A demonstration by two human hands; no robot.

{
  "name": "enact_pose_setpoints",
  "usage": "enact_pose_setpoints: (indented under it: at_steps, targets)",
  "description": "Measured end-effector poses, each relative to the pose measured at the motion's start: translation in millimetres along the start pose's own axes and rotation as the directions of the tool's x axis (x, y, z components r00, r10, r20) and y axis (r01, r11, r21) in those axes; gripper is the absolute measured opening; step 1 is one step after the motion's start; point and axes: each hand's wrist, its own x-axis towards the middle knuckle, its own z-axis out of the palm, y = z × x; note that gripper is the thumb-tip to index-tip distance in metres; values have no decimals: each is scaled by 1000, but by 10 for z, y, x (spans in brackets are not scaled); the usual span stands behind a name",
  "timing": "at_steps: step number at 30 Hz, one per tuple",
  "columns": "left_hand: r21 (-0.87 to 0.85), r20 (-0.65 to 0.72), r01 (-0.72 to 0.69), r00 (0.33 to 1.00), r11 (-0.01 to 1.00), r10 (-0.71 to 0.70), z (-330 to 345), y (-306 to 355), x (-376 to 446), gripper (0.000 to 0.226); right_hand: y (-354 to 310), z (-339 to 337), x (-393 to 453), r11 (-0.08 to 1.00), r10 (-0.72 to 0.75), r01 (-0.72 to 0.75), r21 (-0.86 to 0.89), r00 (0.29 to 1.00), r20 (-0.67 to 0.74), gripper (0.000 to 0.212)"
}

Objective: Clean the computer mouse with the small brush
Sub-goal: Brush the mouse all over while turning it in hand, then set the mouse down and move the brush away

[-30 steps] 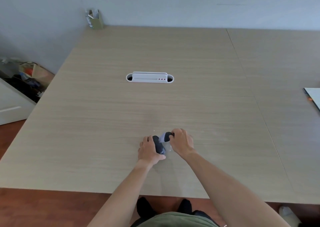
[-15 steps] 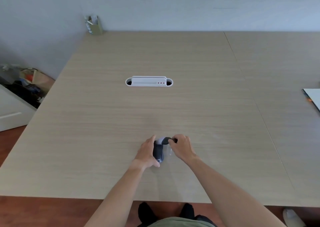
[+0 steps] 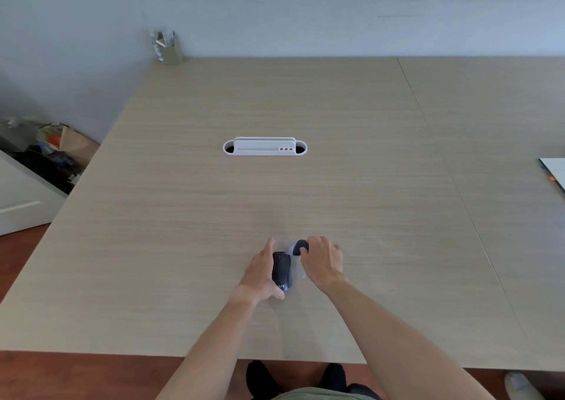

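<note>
A black computer mouse (image 3: pixel 282 271) lies on the wooden table (image 3: pixel 183 231) near its front edge, its length pointing away from me. My left hand (image 3: pixel 261 272) grips it from the left side, thumb at its near end. My right hand (image 3: pixel 322 260) holds a small brush (image 3: pixel 296 246) with a dark handle and pale bristles. The bristles sit at the far right end of the mouse. Most of the brush handle is hidden inside my fingers.
A white cable grommet (image 3: pixel 264 146) is set into the table's middle. A pen holder (image 3: pixel 168 48) stands at the far left corner by the wall. A flat white item (image 3: pixel 555 171) pokes in at the right edge. Clutter and a white cabinet (image 3: pixel 27 197) are left of the table.
The mouse has been laid flatter on the table under my left hand. My right hand with the brush has shifted slightly toward the mouse's far end.
</note>
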Motion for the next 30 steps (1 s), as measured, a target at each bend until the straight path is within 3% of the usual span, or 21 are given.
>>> enact_pose_setpoints:
  at_steps: [2, 5, 7, 9, 11, 13, 16, 19, 25, 30]
  targets:
    - [19, -4, -10, 1000, 1000, 10, 5, -4, 12, 133, 2, 22, 10, 997, 3, -1, 71, 1000, -28, 21]
    - [37, -10, -20, 1000, 999, 20, 1, -3, 20, 132, -9, 43, 7, 949, 26, -53, 310, 996, 90, 21]
    - [43, -8, -9, 1000, 999, 10, -2, 4, 21, 133, 37, 42, -5, 967, 53, -75, 245, 994, 95, 18]
    - [45, -5, -2, 1000, 999, 3, -4, 11, 13, 133, 108, 33, -12, 984, 73, -75, 159, 997, 13, 17]
    - [50, -5, -4, 1000, 999, 4, -9, 16, 14, 132, 139, 37, -19, 959, 38, -36, 283, 999, -2, 17]
    - [57, -3, -4, 1000, 998, 5, -12, 28, 11, 129, 156, 45, -48, 901, -51, 16, 434, 996, 69, 15]
    - [95, -5, -14, 1000, 995, 14, -18, 32, 8, 124, 229, 88, -128, 925, -94, 23, 379, 981, 169, 14]
    - [120, -11, -25, 1000, 992, 26, -8, 19, 13, 118, 328, 121, -185, 983, 46, -47, 176, 999, 7, 14]
    - [113, -21, -31, 999, 993, 33, 8, 27, 1, 115, 529, 163, -344, 909, 141, -66, 411, 978, -154, 32]
    - [95, -37, -36, 999, 995, 40, 56, -9, -1, 109, 571, 234, -524, 892, 135, -61, 447, 982, -135, 27]
